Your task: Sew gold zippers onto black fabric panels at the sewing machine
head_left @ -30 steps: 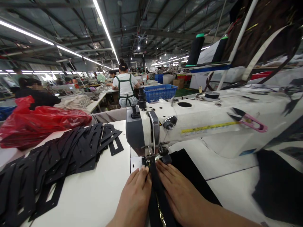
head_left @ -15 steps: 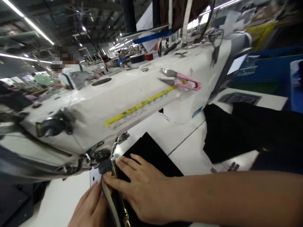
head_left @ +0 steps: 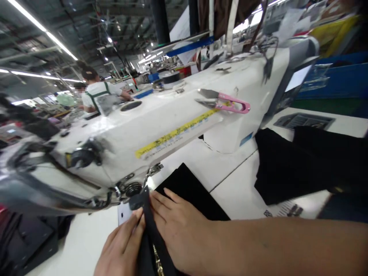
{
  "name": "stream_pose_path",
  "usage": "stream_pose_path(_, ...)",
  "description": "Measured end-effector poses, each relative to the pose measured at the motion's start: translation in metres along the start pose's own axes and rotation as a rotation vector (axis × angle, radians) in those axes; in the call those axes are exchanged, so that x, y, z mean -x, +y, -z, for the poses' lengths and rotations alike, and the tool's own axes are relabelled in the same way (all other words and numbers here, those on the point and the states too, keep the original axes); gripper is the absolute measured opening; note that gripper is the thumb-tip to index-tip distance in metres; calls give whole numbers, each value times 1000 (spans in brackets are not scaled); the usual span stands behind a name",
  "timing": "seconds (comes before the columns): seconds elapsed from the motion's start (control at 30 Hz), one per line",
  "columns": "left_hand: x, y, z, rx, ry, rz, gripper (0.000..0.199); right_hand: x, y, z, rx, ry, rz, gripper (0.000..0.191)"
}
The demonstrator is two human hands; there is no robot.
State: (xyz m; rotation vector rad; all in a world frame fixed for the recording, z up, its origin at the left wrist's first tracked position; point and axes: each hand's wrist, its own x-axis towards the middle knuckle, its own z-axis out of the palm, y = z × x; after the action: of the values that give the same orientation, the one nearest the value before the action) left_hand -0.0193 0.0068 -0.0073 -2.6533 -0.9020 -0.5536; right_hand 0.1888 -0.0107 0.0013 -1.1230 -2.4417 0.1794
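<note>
Both hands are at the needle area of a white sewing machine (head_left: 172, 115). My left hand (head_left: 122, 243) has its fingers together at the edge of a dark strip (head_left: 153, 230), close to the presser foot; its fingertips seem to pinch the strip. My right hand (head_left: 178, 226) lies spread over black fabric (head_left: 192, 191), its fingertips just right of the strip. A gold zipper (head_left: 157, 260) shows between the hands, near the bottom edge. The needle itself is hidden.
Pink-handled thread snips (head_left: 225, 101) rest on the machine arm. More black fabric (head_left: 299, 161) lies on the table at the right. Dark pieces (head_left: 37, 241) are at the lower left. A person (head_left: 99, 92) in a white shirt is in the background.
The dark strip now covers the upper zipper, which showed gold teeth before. My left fingertips have moved up along the strip. The view has shifted slightly.
</note>
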Motion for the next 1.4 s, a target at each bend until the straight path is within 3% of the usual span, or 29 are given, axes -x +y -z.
stream_pose_path(0.17, -4, 15, 1, -71, -5, 51, 33, -2, 0, -9, -20, -63, 11, 48)
stream_pose_path(0.3, -5, 22, -2, -74, -1, 85, 34, -1, 3, -19, 40, 5, 70, 51)
stream_pose_path(0.4, -6, 25, -3, -49, 28, 99, 32, -1, 3, -20, 113, 52, 122, 54)
stream_pose_path(0.63, -7, 22, 1, -37, 28, 58, 32, 0, 3, -20, 249, 18, 177, 58)
stream_pose_path(0.9, -1, 27, -30, -21, 221, 151, 34, -2, 5, -16, 212, -1, 187, 60)
stream_pose_path(1.17, -9, 24, -1, -14, 38, 100, 33, -4, 8, -12, 177, -20, 217, 59)
stream_pose_path(1.4, -9, 26, -4, -12, 29, 106, 34, -6, 9, -11, 156, -70, 217, 59)
